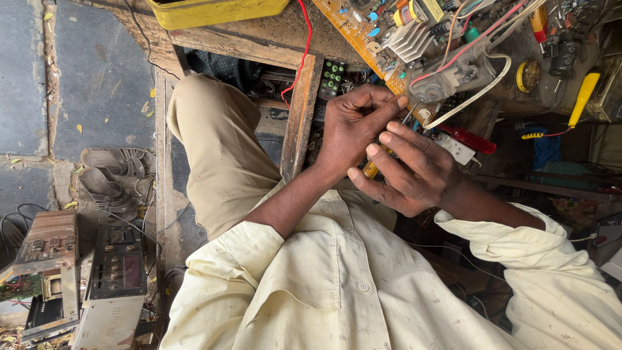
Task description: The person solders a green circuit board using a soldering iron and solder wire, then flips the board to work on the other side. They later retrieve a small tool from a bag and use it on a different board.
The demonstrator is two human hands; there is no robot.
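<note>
Both hands meet at the bench edge below the circuit board (363, 39), the left hand (353, 129) clenched around a yellow-handled screwdriver (370, 170) while the right hand (414, 172) pinches its shaft with 2 fingertips, apparently to steady it.

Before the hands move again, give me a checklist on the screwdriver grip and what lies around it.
1. Both hands on the tool: left hand and right hand close together around the yellow-handled screwdriver: ok.
2. Tip seated: its far end is hidden behind the fingers: cannot tell.
3. Circuit board supported: it lies on the wooden bench, its corner reaching the edge: ok.
4. Wires away from the hands: the white cable curves right beside the fingers: not ok.
5. Red wire free: it hangs over the bench edge, left of the hands: ok.
6. Red-handled screwdriver within reach: lies just beyond the right hand: ok.
</note>
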